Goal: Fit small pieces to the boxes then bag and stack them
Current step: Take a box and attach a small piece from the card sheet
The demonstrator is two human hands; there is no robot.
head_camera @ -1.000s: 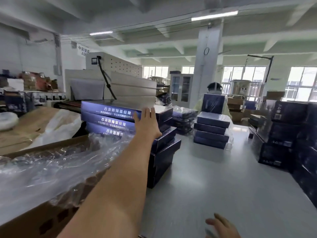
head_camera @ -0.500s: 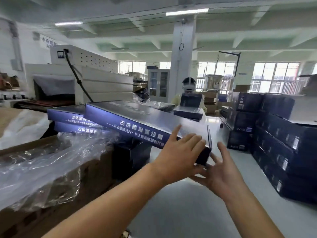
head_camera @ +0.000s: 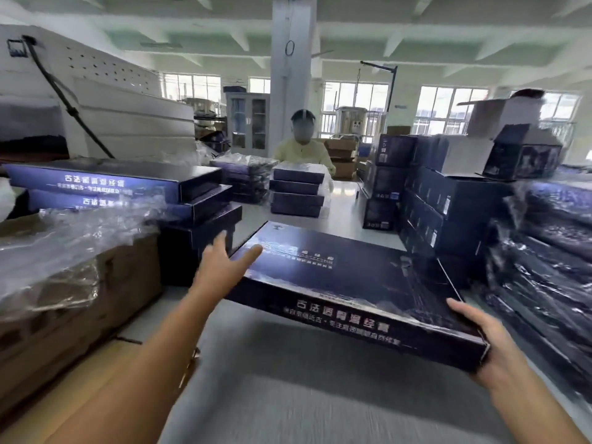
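Holding a flat dark box (head_camera: 349,283) above the grey bench (head_camera: 288,395), the person has it tilted, its long printed side facing the camera. The right hand (head_camera: 490,350) grips the near right corner, thumb on the lid and fingers wrapped underneath. The left hand (head_camera: 221,267) is spread open at the box's left edge, thumb lying on the lid, the fingers not curled around anything. Between the two hands the box spans most of the bench's width. To the left, just beyond the left hand, a stack of matching boxes (head_camera: 128,190) stands behind a cardboard carton (head_camera: 80,283) draped with clear plastic film (head_camera: 70,238). Film-wrapped boxes (head_camera: 551,251) are piled at the right.
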